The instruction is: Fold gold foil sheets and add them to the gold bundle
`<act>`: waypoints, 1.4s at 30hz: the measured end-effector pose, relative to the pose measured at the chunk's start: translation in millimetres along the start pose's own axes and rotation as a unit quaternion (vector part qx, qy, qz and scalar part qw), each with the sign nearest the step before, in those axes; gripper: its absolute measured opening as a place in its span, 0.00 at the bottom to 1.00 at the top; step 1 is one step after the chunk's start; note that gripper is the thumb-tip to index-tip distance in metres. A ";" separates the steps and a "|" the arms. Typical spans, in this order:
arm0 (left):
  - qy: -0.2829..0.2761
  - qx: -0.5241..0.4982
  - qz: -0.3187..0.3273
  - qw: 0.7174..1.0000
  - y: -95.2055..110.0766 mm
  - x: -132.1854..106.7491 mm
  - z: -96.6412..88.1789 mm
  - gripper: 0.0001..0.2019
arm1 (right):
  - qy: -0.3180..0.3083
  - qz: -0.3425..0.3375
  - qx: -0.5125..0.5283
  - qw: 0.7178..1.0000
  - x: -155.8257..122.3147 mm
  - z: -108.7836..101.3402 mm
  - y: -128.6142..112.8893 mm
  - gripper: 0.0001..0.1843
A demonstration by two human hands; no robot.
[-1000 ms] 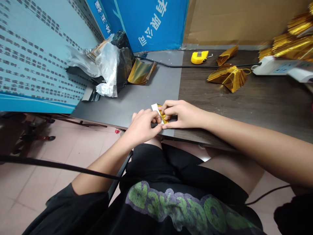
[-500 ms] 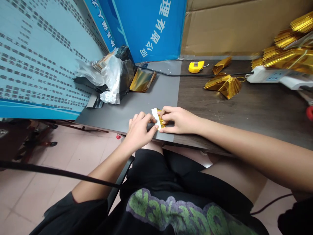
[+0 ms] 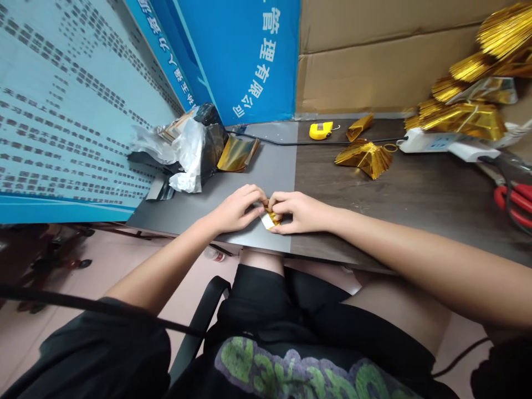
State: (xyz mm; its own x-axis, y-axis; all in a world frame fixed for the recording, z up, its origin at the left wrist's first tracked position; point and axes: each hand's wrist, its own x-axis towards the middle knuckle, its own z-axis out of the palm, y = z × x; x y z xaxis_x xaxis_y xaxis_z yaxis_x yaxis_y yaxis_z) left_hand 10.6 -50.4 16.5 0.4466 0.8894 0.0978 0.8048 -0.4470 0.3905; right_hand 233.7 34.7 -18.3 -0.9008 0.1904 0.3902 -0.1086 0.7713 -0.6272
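A small folded piece of gold foil paper with a white underside [image 3: 269, 219] lies at the near edge of the table, on a grey mat [image 3: 266, 166]. My left hand [image 3: 235, 209] pinches it from the left, fingers curled over its top. My right hand [image 3: 300, 212] presses and pinches it from the right. Most of the foil piece is hidden under my fingers.
Crumpled plastic bags [image 3: 187, 147] and gold foil sheets [image 3: 236, 153] sit at the back left. A yellow tape measure [image 3: 320, 130], finished gold foil fans [image 3: 366, 158], a white power strip [image 3: 432, 142] and red-handled scissors [image 3: 515, 198] lie on the dark wood. Blue signboards and cardboard stand behind.
The camera tilted up, showing more wall. Both hands closed tighter over the foil piece, and the white strip that stuck out on top is now folded down near the front.
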 end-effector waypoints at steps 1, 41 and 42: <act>-0.005 0.006 0.007 1.000 -1.3 1.3 1.7 0.16 | -0.016 -0.009 0.008 1.000 -1.3 -5.1 2.3 0.12; -0.068 0.100 0.386 0.914 -25.3 84.0 6.1 0.17 | -0.028 0.018 -0.090 0.995 -29.6 -72.1 31.9 0.13; -0.067 0.110 0.386 0.913 -24.0 83.6 6.0 0.16 | -0.024 0.021 -0.094 0.995 -29.6 -71.8 32.2 0.14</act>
State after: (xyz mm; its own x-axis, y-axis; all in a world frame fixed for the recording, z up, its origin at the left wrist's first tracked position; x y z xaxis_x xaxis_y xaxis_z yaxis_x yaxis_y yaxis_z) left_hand 31.0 34.1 9.9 0.9464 0.2875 0.1474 0.2820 -0.9577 0.0575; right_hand 287.1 97.5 -1.7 -0.9226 0.1987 0.3305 0.0059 0.8641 -0.5032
